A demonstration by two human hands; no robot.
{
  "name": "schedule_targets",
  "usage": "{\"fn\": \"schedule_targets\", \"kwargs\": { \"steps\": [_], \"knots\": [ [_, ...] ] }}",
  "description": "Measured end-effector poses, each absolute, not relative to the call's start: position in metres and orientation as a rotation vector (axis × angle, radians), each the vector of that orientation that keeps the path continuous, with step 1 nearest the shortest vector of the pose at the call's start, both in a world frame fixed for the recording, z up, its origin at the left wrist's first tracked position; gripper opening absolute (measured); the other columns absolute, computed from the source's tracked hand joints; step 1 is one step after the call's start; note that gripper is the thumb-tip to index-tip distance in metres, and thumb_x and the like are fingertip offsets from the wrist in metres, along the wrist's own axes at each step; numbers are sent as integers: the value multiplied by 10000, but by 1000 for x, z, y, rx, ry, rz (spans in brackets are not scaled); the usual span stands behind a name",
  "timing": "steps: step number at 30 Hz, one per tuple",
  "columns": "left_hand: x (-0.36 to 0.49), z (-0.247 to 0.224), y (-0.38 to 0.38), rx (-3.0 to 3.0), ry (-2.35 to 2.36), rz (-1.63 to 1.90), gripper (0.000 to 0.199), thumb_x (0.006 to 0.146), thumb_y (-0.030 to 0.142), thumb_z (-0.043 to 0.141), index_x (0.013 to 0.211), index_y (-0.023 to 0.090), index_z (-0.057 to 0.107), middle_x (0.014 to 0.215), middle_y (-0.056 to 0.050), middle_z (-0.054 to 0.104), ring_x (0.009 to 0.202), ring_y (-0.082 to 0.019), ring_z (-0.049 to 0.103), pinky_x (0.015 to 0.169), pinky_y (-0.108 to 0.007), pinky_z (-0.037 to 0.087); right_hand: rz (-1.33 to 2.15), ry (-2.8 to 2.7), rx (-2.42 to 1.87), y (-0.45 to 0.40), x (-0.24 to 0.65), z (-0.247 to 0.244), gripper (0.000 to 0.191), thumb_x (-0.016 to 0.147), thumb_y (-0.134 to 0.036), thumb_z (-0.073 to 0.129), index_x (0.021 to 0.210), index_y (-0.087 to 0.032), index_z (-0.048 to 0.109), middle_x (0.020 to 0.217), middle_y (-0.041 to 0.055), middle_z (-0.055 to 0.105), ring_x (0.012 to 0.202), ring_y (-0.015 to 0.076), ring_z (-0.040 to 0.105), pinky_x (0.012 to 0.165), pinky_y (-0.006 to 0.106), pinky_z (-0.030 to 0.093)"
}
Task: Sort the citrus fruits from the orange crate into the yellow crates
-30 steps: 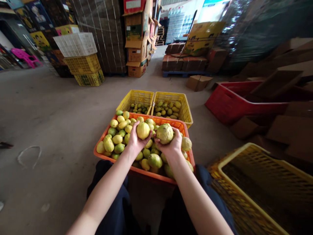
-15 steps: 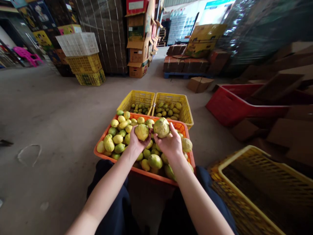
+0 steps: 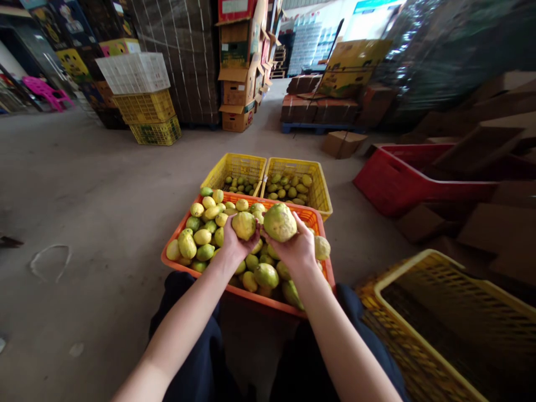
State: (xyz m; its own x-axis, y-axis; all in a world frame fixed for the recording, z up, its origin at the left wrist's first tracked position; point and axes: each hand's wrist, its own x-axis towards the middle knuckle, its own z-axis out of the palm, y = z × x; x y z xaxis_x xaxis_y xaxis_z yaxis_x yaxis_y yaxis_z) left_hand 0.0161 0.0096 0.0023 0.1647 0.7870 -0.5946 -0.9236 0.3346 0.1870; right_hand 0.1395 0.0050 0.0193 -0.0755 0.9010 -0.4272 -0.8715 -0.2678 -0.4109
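Note:
My left hand (image 3: 235, 245) is closed around a yellow-green lemon (image 3: 243, 226), holding it above the pile. In my right hand (image 3: 298, 245) rests a larger, rougher lemon (image 3: 280, 222) with pale blemishes, gripped by thumb and fingers. The two fruits are side by side, nearly touching. Beneath both hands is an orange crate (image 3: 247, 297) heaped with yellow and green lemons (image 3: 202, 237). My forearms and hands hide part of the heap.
Two yellow crates (image 3: 321, 192) with a few layers of lemons (image 3: 288, 187) stand just beyond the orange one. A yellow crate (image 3: 419, 329) is at my right, with a red bin (image 3: 402, 178) beyond it. Stacked crates (image 3: 144, 106) and cartons (image 3: 237, 92) stand farther back.
The large lemon in my right hand has turned and risen slightly toward me, showing a paler side. The left hand keeps its lemon almost still.

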Motion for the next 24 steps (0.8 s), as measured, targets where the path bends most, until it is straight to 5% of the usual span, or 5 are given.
{"fn": "schedule_targets", "kwargs": {
  "steps": [4,12,24],
  "knots": [
    [15,2,10,-215,670,1235,385,953,402,462,1031,96,683,708,-83,655,568,-188,633,481,-261,549,1743,-109,-802,4,142,24,265,989,-311,462,938,-188,692,769,72,769,633,235,724,493,331,597],
    [14,-1,13,-242,680,1254,358,935,385,482,1034,116,697,715,-76,657,570,-190,636,482,-268,552,1724,-215,-772,-1,143,24,76,895,-179,591,903,-210,660,798,34,763,685,200,728,586,316,644],
    [11,5,13,-246,681,1288,366,955,418,476,1010,127,692,732,-76,669,577,-194,644,477,-271,544,1651,-556,-624,-8,138,18,456,602,47,617,954,-242,659,820,-34,741,733,171,725,726,289,637]
  ]
}}
